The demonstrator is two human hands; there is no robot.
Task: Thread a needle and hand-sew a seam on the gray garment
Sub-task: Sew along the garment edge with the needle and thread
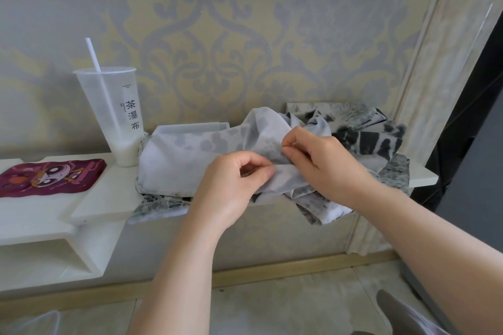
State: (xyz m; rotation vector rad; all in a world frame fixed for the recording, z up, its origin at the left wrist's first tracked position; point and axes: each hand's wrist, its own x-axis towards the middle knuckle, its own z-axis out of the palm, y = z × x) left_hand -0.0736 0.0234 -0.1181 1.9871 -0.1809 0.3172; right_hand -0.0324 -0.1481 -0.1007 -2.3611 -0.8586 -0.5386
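Damask wallpaper in yellow and gray backs a white stepped shelf (103,198), and our gray garment (190,160) lies heaped on it, with some folds spilling over the front edge. We work at a fold near the middle of the heap. Our left hand (239,185) pinches that fold between thumb and forefinger, the other fingers curled. Our right hand (324,163) pinches the cloth just beside it, so the two sets of fingertips almost meet. We cannot tell whether a needle or thread sits in the right fingertips; anything there is too small to make out.

We judge this to be the setting of a stitch. It should go well if we hold the fold taut between the two pinches, line up the layers, and take short, even bites close to the edge.

A tall plastic cup (117,117) with a straw (94,54) stands just beside the garment's left end, so a hard tug on the cloth could tip it. A white box (196,128) sits behind, partly under the fabric. A maroon cartoon cloth (51,177) lies well apart at the left. The loose hanging folds could snag a thread.
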